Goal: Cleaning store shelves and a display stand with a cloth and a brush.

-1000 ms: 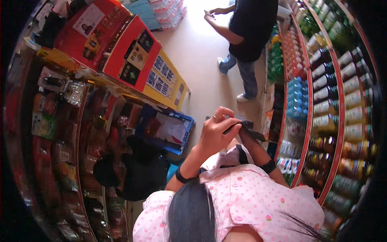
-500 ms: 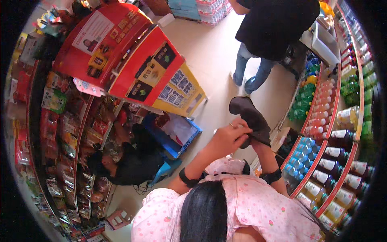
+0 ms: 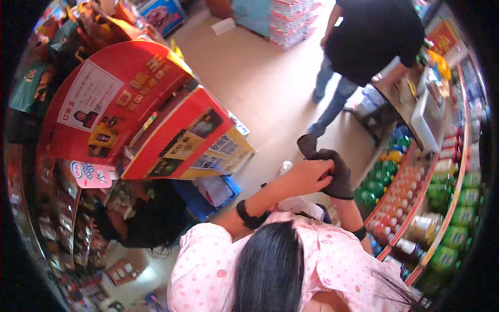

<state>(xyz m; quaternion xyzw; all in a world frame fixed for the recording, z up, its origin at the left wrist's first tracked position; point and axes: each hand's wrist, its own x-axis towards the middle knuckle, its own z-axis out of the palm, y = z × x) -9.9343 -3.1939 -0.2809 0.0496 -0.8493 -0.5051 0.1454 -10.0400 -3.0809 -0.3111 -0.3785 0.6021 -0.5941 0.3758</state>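
A dark grey-brown glove [image 3: 340,182] covers my right hand [image 3: 337,162], its cuff ending above the wrist. Its far end bends over to the left, and the fingers inside are hidden. My left hand [image 3: 312,176] is bare and reaches across from the left. Its curled fingers are closed against the glove near the thumb side; exactly which fold they grip is partly hidden. A black band [image 3: 248,214] circles my left forearm, and another black band [image 3: 360,232] sits on the right one.
A red and yellow display stand [image 3: 171,140] and a blue crate [image 3: 228,195] stand left, beside a dark bulky shape [image 3: 150,218]. Bottle shelves [image 3: 434,229] line the right. A person [image 3: 374,41] in a black top stands ahead near a counter [image 3: 400,99]. Shrink-wrapped packs [image 3: 293,23] are stacked behind.
The view has shifted, and the display stand shows lower and further left. My left hand has moved further over the glove. The person ahead now has an arm over the counter.
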